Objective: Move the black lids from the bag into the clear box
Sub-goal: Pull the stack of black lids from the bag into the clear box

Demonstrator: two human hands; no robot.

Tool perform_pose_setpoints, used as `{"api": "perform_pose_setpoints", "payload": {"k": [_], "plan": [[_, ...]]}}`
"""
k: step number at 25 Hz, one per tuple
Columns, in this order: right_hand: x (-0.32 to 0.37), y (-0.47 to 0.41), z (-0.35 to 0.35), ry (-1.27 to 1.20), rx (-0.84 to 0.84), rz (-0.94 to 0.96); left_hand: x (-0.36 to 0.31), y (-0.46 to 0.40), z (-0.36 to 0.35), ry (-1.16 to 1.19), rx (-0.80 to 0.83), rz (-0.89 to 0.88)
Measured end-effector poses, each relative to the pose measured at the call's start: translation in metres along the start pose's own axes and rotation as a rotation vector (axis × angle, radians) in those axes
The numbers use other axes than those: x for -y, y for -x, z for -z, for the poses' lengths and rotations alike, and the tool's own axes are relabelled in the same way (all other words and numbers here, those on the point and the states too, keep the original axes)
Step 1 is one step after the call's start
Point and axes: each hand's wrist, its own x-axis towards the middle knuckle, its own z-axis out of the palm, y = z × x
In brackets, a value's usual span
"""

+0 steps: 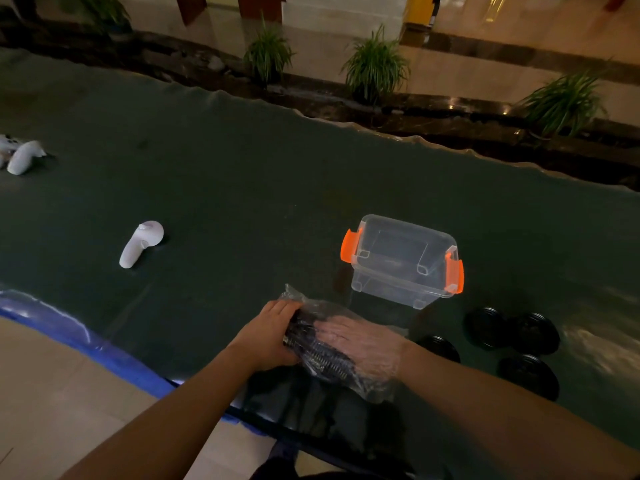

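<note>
2 bare forearms, no sleeves; left hand (268,336), right hand (360,344) ungloved

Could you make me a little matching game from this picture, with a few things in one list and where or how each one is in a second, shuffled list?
Things:
1. clear box
2. right hand
3. loose black lids
4. white controller

Place or state:
A. lying alone on the cloth, far to the left
B. inside the plastic bag, on the stacked lids
C. open and empty, orange latches at both ends
D. on the cloth, right of the bag, outside the box

Pairs: 1-C, 2-B, 3-D, 4-A
</note>
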Motion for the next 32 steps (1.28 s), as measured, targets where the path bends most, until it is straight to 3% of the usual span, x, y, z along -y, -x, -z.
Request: {"api": "perform_pose_setpoints", "payload": {"k": [5, 9, 13, 18, 23, 28, 32], "plan": [[-0.004, -0.001, 0.003, -0.019, -0.038, -0.012, -0.005, 0.0, 0.003, 0.024, -0.013, 0.022], [-0.009, -0.002, 0.007, 0.126, -0.068, -0.024, -0.006, -0.002, 0.007, 0.017, 0.006, 0.019], [-0.013, -0.004, 0.007, 0.001, 0.035, -0.059, -0.008, -0.004, 0.009, -0.009, 0.023, 0.018], [-0.013, 0.031, 0.019, 0.162, 0.122, 0.041, -0.005, -0.008, 0.01, -0.08, 0.039, -0.003], [0.0, 0.086, 0.057, 0.159, 0.185, 0.061, -0.005, -0.011, 0.014, -0.176, 0.065, -0.039], [-0.003, 0.13, 0.12, 0.231, 0.068, 0.078, -0.017, -0.013, 0.016, -0.403, 0.079, -0.031], [-0.028, 0.139, 0.184, 0.33, -0.064, 0.055, -0.032, -0.007, 0.017, -0.45, 0.082, 0.051]]}}
